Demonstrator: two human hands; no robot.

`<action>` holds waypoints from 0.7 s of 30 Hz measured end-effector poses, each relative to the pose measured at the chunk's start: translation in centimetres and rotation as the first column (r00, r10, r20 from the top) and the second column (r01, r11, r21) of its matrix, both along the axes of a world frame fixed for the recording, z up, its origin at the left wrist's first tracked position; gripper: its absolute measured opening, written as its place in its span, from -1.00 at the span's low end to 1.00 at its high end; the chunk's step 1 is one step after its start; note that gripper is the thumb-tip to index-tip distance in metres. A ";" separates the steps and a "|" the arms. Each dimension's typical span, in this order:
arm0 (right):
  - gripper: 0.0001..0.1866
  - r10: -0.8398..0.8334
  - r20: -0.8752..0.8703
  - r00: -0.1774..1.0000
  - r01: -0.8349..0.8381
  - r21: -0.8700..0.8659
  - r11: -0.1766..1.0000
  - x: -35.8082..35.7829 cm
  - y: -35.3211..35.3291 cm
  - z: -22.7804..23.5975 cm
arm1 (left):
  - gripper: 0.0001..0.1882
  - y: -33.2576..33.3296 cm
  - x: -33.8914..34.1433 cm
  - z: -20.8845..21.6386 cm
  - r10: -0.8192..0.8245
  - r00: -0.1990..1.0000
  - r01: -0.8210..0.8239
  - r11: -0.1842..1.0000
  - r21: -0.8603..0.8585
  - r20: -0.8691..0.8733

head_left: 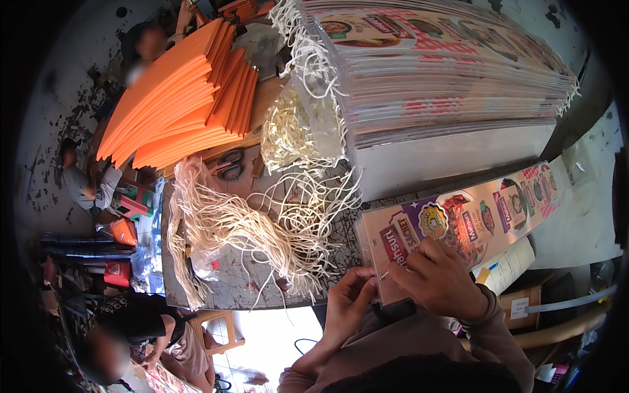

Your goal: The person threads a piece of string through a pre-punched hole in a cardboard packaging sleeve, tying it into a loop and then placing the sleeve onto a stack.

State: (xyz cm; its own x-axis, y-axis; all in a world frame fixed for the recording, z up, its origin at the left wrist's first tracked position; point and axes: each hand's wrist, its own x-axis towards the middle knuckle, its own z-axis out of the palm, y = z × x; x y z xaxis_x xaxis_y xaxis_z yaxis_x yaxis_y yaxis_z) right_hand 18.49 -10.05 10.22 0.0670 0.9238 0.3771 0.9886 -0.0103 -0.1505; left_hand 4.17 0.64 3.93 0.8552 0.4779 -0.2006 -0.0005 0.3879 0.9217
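Observation:
A long printed board (458, 223) with food pictures lies tilted before me, its left end at the table's front edge. My right hand (439, 275) rests over this end with curled fingers, its index fingertip and thumb around a short bit of white cord (384, 276) near the board's lower left corner. At the same edge, my left hand (352, 298) has thumb and fingers pinched together; what is between them is hidden. Small holes show along the board's left edge. To the left spreads a loose bundle of white cords (262, 229).
A tall stack of similar printed boards (452, 85) with white cord ends stands behind. Orange folded sheets (177, 98), scissors (230, 165) and a bag of small pale pieces (288, 128) lie on the table (229, 288). A person (141, 334) sits at the lower left, others farther back.

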 end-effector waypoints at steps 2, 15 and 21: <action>-0.74 0.020 0.051 0.999 -0.019 -0.007 1.000 0.3 0.1 0.2 | -0.82 0.0 0.2 0.4 0.011 1.000 -0.011 1.000 0.012 0.006; -0.73 0.115 -0.007 0.993 -0.115 -0.017 0.993 0.1 0.8 -0.2 | -0.86 -0.6 0.0 0.3 0.061 0.997 -0.063 0.997 -0.042 -0.047; -0.74 0.087 -0.116 0.989 -0.101 -0.117 0.988 0.9 0.5 -0.8 | -0.89 -0.7 -0.5 -0.2 0.181 0.983 -0.179 0.972 -0.153 0.000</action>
